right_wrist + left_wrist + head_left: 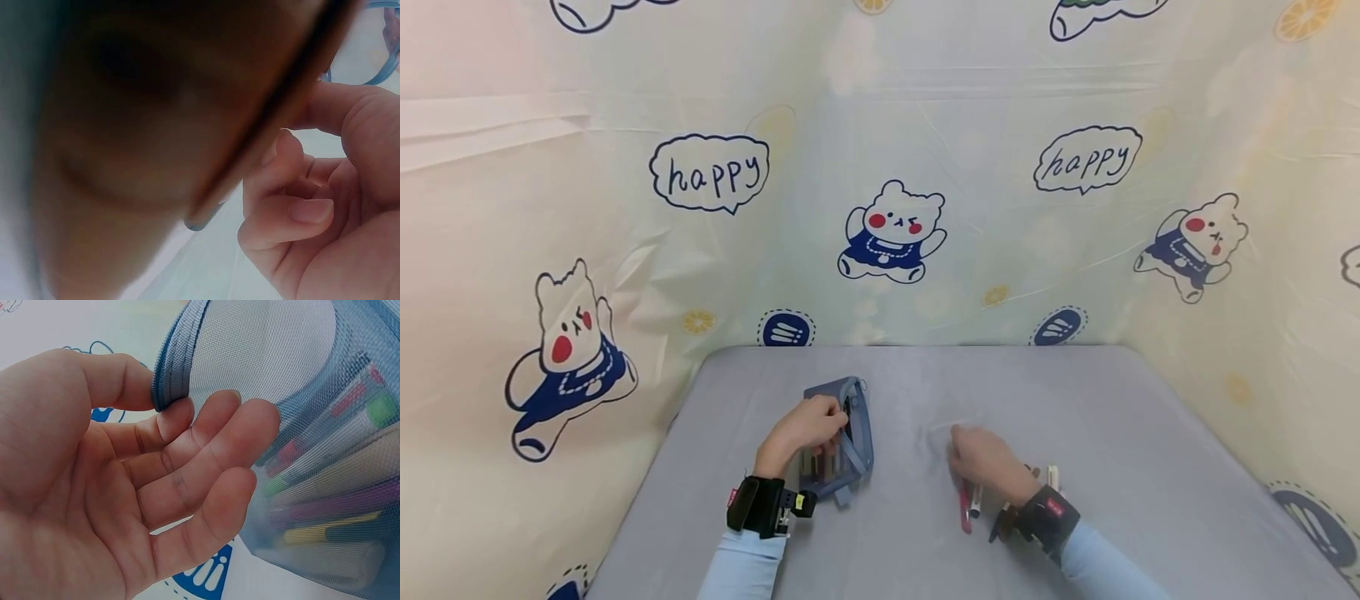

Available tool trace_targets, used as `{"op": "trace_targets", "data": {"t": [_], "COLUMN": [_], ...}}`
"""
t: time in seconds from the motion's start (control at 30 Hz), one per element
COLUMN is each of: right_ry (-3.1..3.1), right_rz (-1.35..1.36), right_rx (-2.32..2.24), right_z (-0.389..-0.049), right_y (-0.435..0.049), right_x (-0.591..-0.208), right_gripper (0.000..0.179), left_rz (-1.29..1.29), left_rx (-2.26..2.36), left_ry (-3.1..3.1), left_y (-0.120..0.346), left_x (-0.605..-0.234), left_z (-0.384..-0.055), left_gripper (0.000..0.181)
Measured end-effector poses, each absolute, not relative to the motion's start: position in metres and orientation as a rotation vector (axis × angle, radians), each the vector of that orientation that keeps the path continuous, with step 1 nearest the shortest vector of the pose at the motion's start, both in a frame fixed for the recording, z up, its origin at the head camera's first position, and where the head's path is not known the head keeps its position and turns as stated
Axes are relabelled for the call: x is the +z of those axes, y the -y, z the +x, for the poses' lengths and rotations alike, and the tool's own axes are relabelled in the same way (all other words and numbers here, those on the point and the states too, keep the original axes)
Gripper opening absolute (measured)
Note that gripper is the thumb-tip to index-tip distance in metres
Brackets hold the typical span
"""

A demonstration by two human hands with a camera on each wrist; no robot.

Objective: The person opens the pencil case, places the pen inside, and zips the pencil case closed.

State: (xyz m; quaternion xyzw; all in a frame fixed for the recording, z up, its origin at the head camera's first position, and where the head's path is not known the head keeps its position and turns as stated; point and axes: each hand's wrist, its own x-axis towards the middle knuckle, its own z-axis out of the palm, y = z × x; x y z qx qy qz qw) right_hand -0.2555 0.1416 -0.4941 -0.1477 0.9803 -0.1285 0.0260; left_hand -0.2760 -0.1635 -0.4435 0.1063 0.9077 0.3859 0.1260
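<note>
In the head view, a blue mesh pencil case (862,417) lies on the left part of the table. My left hand (805,429) pinches its zipped edge (178,359) between thumb and index finger, the other fingers loosely bent. Pens and markers, among them a green-capped one (381,409), show through the mesh. Over the table to the right, my right hand (988,458) is lowered with bent fingers; I cannot tell whether it holds anything. A red pen (966,508) and a white marker (976,502) lie under it. A blurred brown thing (144,156) hides its fingertips in the right wrist view.
Near my right wrist lie a whitish pen (1053,477) and a dark, slim item (997,527), partly covered by the arm. The grey tabletop (910,550) reaches back to a printed curtain (970,250) that also hangs at both sides.
</note>
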Motion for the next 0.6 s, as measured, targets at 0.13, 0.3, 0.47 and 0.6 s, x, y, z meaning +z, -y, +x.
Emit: {"op": "trace_targets", "data": {"t": [0.13,0.3,0.47,0.6], "right_ry": [-2.992,-2.960,-2.940,-2.896], "right_rz": [-0.391,-0.300,-0.242,-0.227], "right_rx": [-0.467,-0.654,-0.775,-0.830], "right_z": [-0.259,-0.262,-0.268,-0.274], "right_y": [-0.143,-0.147,-0.148,-0.145], "right_x": [-0.494,-0.494,-0.493,-0.489], "right_gripper": [0.012,0.025,0.032,0.030], "left_rz": [0.323,0.324,0.322,0.334], "left_rx": [1.130,1.128,1.110,1.103], "left_ry": [-2.638,-2.632,-2.640,-2.645], "left_y": [0.164,0.163,0.164,0.165], "left_x": [-0.443,-0.446,-0.448,-0.449], "left_z": [-0.277,-0.278,-0.281,-0.282], "left_gripper": [0.020,0.019,0.019,0.020]}}
